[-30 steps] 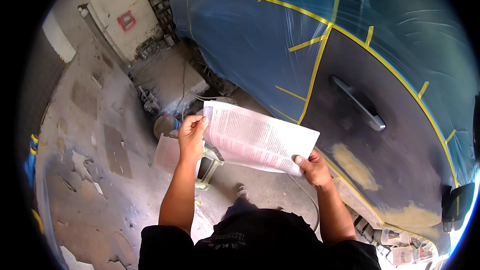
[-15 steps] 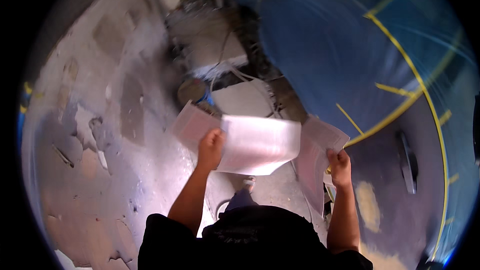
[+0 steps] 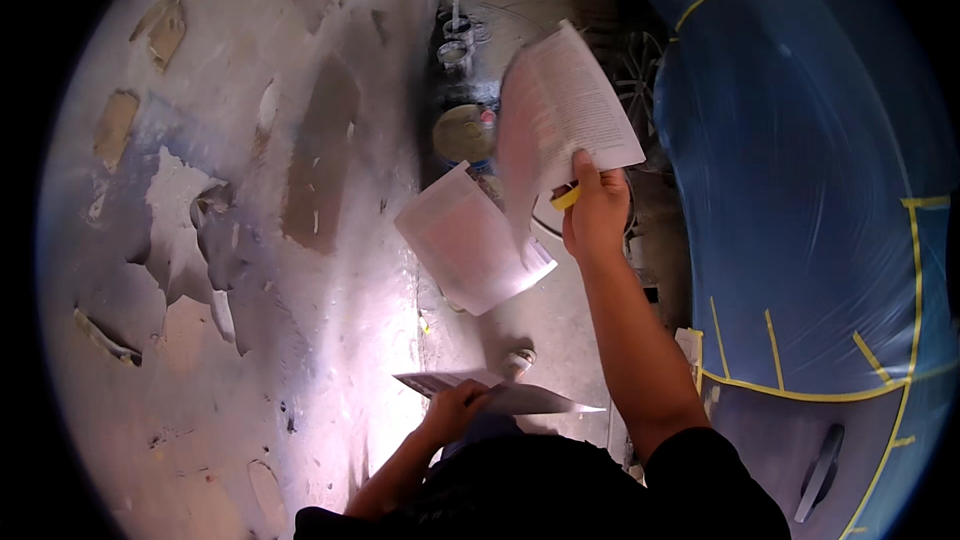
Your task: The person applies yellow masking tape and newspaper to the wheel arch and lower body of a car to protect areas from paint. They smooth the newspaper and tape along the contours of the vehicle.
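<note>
My right hand is raised ahead, its fingers closed on the lower edge of a printed paper sheet. A small yellow object shows at the same hand; its kind is unclear. Low in front of my body, my left hand grips another paper sheet, seen nearly edge-on. Between the two hands is a further pinkish printed sheet. Its upper right end meets the sheet in my right hand, and I cannot tell whether it is held or loose.
To the right stands a car under blue plastic film, edged with yellow tape; its grey door and dark handle show. A wall with peeling paint runs along the left. Ahead stand buckets and a round-topped container.
My right hand has gone forward and up with its sheet. My left hand has dropped nearer my body. The view has turned, so the car's film fills more of the right side.
</note>
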Demonstrator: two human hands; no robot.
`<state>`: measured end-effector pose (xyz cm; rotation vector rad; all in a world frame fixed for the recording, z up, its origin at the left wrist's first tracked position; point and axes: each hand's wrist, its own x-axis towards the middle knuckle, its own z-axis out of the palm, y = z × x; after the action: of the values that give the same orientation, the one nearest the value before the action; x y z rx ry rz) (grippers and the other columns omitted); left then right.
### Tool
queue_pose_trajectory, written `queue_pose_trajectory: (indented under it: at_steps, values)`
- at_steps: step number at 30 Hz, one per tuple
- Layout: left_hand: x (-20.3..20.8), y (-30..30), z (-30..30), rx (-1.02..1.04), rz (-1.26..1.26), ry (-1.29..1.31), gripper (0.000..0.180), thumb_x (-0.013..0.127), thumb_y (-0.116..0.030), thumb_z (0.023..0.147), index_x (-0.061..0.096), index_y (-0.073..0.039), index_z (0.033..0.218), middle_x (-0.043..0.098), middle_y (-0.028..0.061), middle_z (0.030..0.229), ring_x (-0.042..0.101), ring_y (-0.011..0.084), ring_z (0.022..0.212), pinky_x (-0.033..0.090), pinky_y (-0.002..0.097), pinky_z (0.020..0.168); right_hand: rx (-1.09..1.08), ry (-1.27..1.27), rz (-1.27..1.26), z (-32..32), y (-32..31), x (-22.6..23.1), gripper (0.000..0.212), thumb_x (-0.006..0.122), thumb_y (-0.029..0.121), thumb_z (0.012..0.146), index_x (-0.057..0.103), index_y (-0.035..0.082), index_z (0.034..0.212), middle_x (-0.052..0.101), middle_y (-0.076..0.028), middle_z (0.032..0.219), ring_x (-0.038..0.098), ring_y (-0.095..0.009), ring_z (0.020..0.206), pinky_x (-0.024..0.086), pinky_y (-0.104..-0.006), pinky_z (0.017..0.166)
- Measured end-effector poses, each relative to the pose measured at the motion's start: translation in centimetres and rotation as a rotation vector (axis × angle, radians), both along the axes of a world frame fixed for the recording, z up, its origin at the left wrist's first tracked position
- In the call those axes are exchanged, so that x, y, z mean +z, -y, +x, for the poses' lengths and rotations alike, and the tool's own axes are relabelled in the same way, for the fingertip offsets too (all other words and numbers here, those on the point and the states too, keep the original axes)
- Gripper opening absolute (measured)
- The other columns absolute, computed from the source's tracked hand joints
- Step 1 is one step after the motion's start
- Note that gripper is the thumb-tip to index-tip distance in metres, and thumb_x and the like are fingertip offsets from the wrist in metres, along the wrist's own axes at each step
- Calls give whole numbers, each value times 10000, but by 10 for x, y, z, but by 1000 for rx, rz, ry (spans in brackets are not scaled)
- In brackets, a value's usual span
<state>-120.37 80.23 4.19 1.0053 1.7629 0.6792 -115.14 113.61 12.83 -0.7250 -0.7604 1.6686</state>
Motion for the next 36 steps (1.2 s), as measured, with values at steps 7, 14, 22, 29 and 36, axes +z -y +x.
queue_pose_trajectory:
  at_steps: [7, 14, 22, 29, 36]
  values:
    - [-15, 22, -6, 388, -5, -93, 237, 609, -212, 931, 661, -17, 1055, 695, 184, 951, 696, 299, 872, 537, 391, 760, -134, -169, -493, -43, -5, -169, 149, 531, 104, 991, 561, 57, 1129, 610, -85, 1006, 632, -229, 864, 558, -413, 734]
    - [-22, 48, -22, 539, -18, -216, 164, 604, -160, 933, 643, -24, 1016, 694, 176, 888, 701, 301, 824, 538, 381, 730, -51, 16, -983, 4, 90, -383, 114, 559, 162, 995, 551, 53, 1029, 597, -75, 908, 603, -198, 751, 524, -339, 635]
    - [18, -16, -54, 136, 158, -242, 160, 581, -136, 949, 668, -13, 1004, 701, 181, 925, 701, 298, 859, 536, 368, 750, 1032, 558, -689, 126, 107, -256, 212, 596, 276, 985, 645, 70, 1006, 681, -52, 971, 647, -142, 879, 518, -297, 769]
    - [34, -135, -58, 359, 402, 291, 183, 524, -208, 1021, 599, -44, 988, 592, -22, 887, 508, 63, 807, 447, 229, 764, 700, -279, -414, 267, 144, -89, 716, 585, 525, 926, 436, 65, 1455, 516, -122, 1432, 457, -263, 1347, 340, -478, 1116]
    - [78, -214, 28, 32, 575, 570, 219, 527, -213, 1026, 574, -14, 1104, 598, 5, 955, 527, 79, 888, 440, 242, 821, 206, 609, 29, 321, 193, 47, 298, 667, 189, 953, 668, -6, 1178, 704, -30, 1065, 596, -109, 994, 474, -290, 900]
